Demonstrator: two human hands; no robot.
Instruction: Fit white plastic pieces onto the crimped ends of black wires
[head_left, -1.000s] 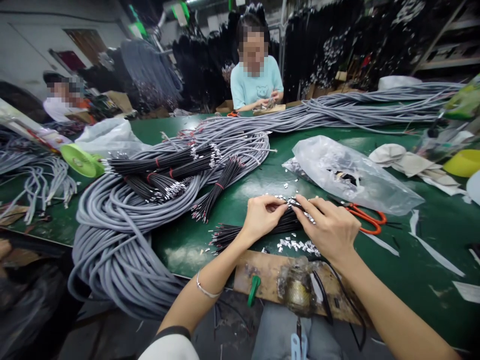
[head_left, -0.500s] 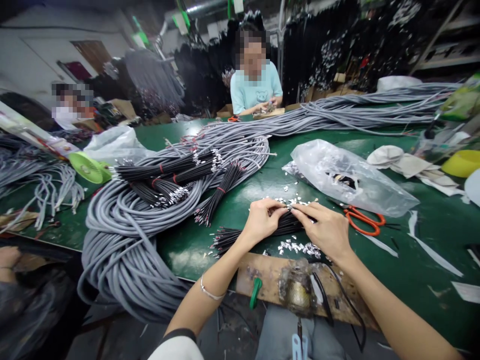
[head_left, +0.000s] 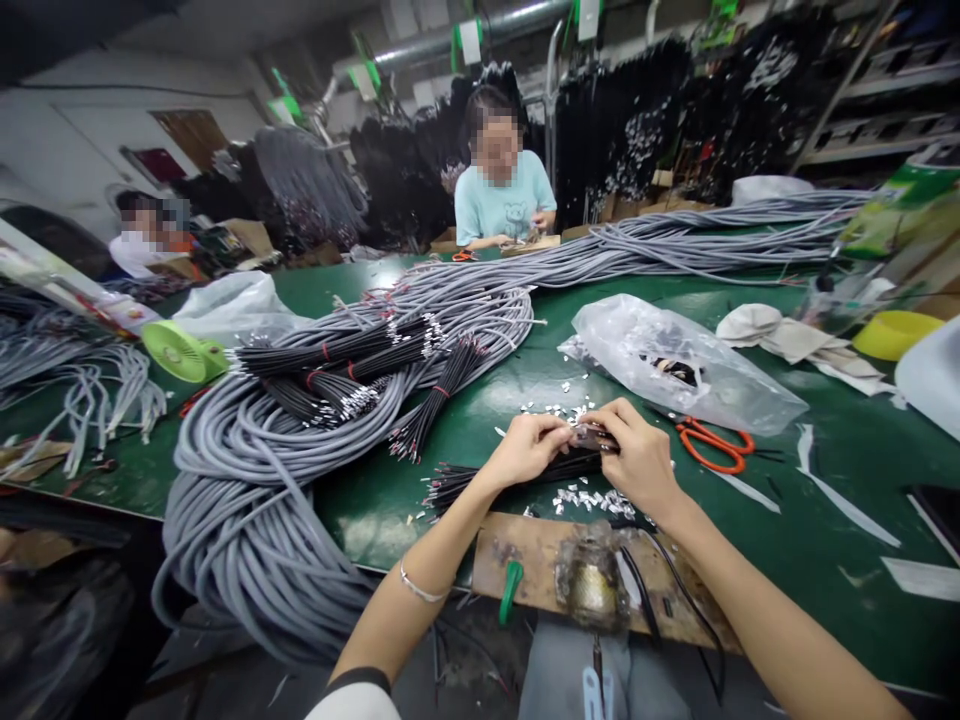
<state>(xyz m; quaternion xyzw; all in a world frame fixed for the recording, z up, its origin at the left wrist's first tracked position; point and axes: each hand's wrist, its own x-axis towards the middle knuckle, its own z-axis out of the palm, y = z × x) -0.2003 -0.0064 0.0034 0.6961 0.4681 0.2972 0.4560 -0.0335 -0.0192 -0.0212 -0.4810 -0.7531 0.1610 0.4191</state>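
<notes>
My left hand point(head_left: 525, 447) is closed in a pinch above a bundle of black wires point(head_left: 469, 482) lying on the green table. Its fingertips meet those of my right hand point(head_left: 636, 445), whose fingers are curled inward. Whatever sits between the fingertips is too small and shadowed to name. Small silvery-white pieces point(head_left: 592, 497) are scattered in front of my hands, with more of them behind. Close to my lap, a wooden board point(head_left: 517, 545) carries a lumpy metal device point(head_left: 595, 585) and a green clip point(head_left: 511, 590).
Coiled grey cables point(head_left: 247, 490) fill the left, with tied black wire bundles point(head_left: 330, 345) on top. A clear plastic bag point(head_left: 675, 360), orange-handled scissors point(head_left: 716, 447) and a cloth point(head_left: 802, 340) lie to the right. A person point(head_left: 506, 200) sits opposite, another point(head_left: 142, 240) far left.
The fingers of my right hand have curled further in at the meeting point, while my left hand keeps its pinch. The camera view has tilted up slightly.
</notes>
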